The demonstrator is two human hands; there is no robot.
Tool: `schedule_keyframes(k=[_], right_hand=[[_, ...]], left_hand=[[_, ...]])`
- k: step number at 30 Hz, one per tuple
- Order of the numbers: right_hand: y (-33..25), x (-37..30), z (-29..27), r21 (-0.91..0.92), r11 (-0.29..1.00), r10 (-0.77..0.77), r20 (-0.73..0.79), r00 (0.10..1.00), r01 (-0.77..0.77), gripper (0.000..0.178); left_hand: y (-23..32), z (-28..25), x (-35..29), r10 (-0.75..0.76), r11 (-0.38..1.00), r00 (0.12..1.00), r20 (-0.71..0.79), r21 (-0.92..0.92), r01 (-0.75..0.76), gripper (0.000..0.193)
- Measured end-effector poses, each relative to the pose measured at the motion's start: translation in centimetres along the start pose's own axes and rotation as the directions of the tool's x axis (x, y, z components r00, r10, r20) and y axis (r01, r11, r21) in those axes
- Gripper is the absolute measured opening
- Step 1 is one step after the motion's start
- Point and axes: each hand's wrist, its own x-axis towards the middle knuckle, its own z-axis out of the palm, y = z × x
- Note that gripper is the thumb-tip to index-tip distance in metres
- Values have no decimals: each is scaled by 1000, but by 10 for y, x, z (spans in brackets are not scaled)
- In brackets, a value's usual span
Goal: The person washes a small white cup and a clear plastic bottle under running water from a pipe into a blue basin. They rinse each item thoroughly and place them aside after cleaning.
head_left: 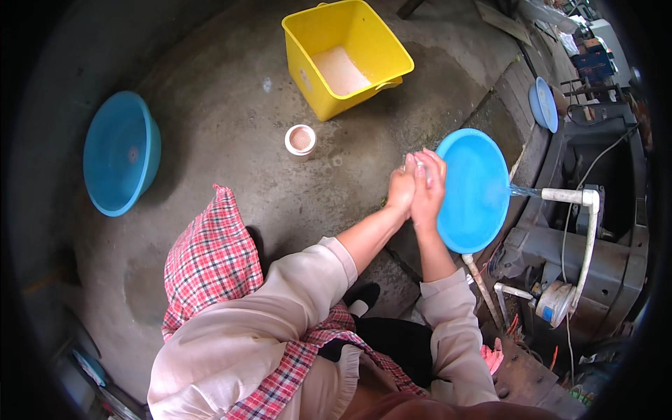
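My left hand (pixel 400 187) and my right hand (pixel 428 194) are pressed together, palm to palm with the fingers folded over. A small bit of white shows between them; whether it is foam or a solid piece cannot be made out. Both hands hover at the left rim of a blue plastic basin (pixel 470 217). Water runs into this basin from a white pipe spout (pixel 560 194) on its right. Left of my hands, a small white round container (pixel 301 142) with a pinkish, mesh-like top stands on the floor.
A yellow bucket (pixel 308 80) with pale contents stands beyond the container. Another blue basin (pixel 143 175) leans at far left. A smaller blue basin (pixel 543 105) rests near grey machinery (pixel 588 245) on the right. Checked red cloth (pixel 213 255) hangs over my left side.
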Motion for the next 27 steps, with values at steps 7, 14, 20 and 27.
schedule_keyframes(k=[7,14,20,27], right_hand=[[28,11,-29,501,600,590,248,768,-623,43],[2,-12,-4,-127,987,-103,-28,994,98,21],[35,14,-38,691,421,515,351,782,-587,42],[2,4,-19,695,608,394,156,906,-384,37]], left_hand=[[-2,1,-5,13,955,972,233,285,-81,39],[-16,-16,21,187,937,964,187,260,-232,32],[-43,-5,17,520,773,805,287,243,-586,46],[19,3,-10,-39,982,962,269,189,-13,32]])
